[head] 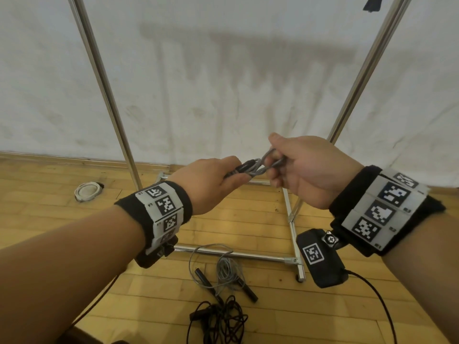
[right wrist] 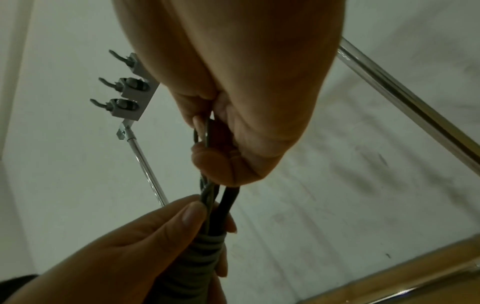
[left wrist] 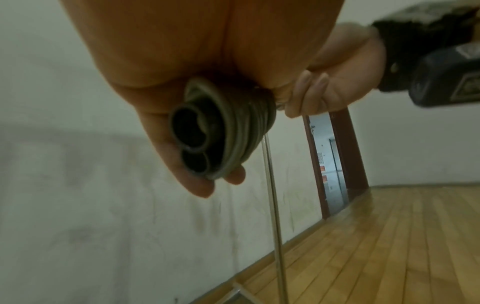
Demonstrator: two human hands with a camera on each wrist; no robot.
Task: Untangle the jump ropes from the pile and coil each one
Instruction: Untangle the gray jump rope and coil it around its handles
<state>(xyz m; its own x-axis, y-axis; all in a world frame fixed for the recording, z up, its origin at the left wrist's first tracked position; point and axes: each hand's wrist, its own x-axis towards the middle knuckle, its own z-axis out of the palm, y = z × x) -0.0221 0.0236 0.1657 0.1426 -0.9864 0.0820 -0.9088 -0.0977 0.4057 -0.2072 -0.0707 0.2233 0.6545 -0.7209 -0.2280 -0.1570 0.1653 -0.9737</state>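
grey jump rope, mid-frame in the head view, spans both fists. left wrist view: left hand curls around its tightly wound coils and two black handle ends. right wrist view: right hand pinches a loose loop.

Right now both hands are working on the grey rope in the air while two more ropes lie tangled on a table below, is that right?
Not quite: the grey rope is held by the left hand and right hand, but the head view shows the tangled ropes on the wooden floor.
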